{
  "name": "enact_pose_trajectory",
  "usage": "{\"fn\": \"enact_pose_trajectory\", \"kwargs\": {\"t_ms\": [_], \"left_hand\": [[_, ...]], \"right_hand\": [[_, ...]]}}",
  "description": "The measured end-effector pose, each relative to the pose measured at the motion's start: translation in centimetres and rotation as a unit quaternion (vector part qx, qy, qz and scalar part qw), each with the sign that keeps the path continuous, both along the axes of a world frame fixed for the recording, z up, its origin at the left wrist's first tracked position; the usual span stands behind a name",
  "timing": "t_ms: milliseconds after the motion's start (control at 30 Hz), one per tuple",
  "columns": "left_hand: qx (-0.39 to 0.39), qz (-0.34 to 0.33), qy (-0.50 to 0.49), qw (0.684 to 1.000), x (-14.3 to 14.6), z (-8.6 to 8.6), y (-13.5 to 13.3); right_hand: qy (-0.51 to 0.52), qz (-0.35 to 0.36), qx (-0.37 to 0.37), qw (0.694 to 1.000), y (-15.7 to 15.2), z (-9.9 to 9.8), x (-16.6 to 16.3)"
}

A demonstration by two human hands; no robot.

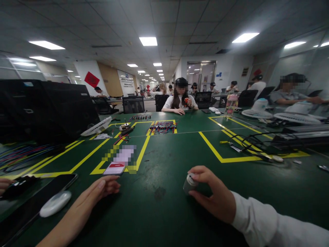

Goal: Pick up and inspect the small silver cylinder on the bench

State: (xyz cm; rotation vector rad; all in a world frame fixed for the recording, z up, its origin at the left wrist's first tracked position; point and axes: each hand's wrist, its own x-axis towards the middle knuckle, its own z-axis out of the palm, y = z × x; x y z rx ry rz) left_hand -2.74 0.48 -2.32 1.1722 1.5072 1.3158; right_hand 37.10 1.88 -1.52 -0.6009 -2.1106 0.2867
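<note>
Reading no legible text anywhere. Showing a blue logo and lettering too small to make out: white wall board (126,82) at the back. Hanging left of it: red diamond sign (92,79), character unreadable. Lying on green table (164,178): red-and-white card (114,168), print blurred.

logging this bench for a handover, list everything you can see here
grey cylinder: one, grey, near centre of table
phone: one, red and white screen, on yellow tape ahead of left hand
oval device: one, white, near left
dark tablet: one, black, near left edge
wire bundle: one, red and blue, mid table
bottle: one, pinkish, far right
fans: two, white, far right
table: one, green, yellow tape lines
person opposite: one, white top, far side
left hand: bare, open, on table
right hand: white sleeve, fingers around grey cylinder
</note>
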Motion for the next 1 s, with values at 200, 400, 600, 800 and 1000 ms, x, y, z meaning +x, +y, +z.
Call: {"fn": "enact_pose_trajectory", "kwargs": {"t_ms": [200, 400, 600, 800, 1000], "left_hand": [[-0.017, -0.060, 0.135, 0.989, 1.3, 1.9, -1.0], [0.031, -0.154, 0.220, 0.963, 7.8, 2.6, -0.5], [0.151, -0.264, 0.178, 0.936, 17.5, 3.6, -0.5], [0.197, -0.241, 0.128, 0.942, 20.2, 3.8, 0.7], [0.188, -0.180, 0.132, 0.956, 17.8, 4.8, 1.7]], "right_hand": [[-0.061, 0.025, -0.129, 0.989, 0.1, -0.1, -0.9], [-0.052, -0.011, -0.243, 0.969, 0.2, 0.6, -1.1], [-0.057, 0.012, -0.277, 0.959, 0.8, 1.0, -1.3], [-0.051, 0.046, -0.267, 0.961, 0.9, 0.8, -1.3], [-0.072, 0.004, -0.276, 0.958, 0.3, 1.4, -0.9]]}}
